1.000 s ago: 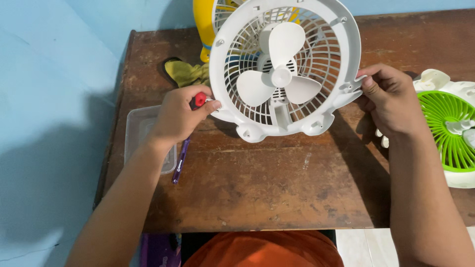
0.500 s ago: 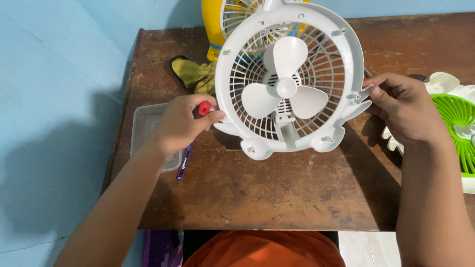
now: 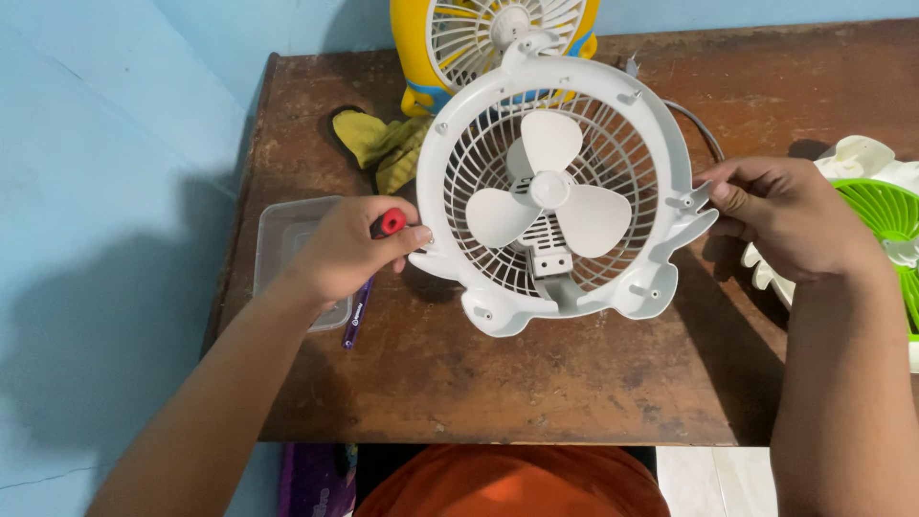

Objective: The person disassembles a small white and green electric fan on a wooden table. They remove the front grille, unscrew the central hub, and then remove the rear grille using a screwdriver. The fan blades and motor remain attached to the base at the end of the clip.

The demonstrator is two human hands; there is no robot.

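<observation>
While both hands grip rim, white fan housing (image 3: 560,201) faces up, tilted.

— Where's the fan housing (image 3: 555,191)?
— Mid-surface (image 3: 536,383), between the left hand (image 3: 349,244) and right hand (image 3: 780,215).
— Around it?
— Another fan (image 3: 479,38) behind, a cloth (image 3: 383,144) behind-left, a tub (image 3: 287,254) and pen (image 3: 356,311) left, a third fan (image 3: 885,230) far right.

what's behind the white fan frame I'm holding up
Behind the white fan frame, a yellow fan stands at the table's far edge, with a yellow-green cloth to its left. A grey cable curves out on the right; the frame hides where it runs.
</observation>
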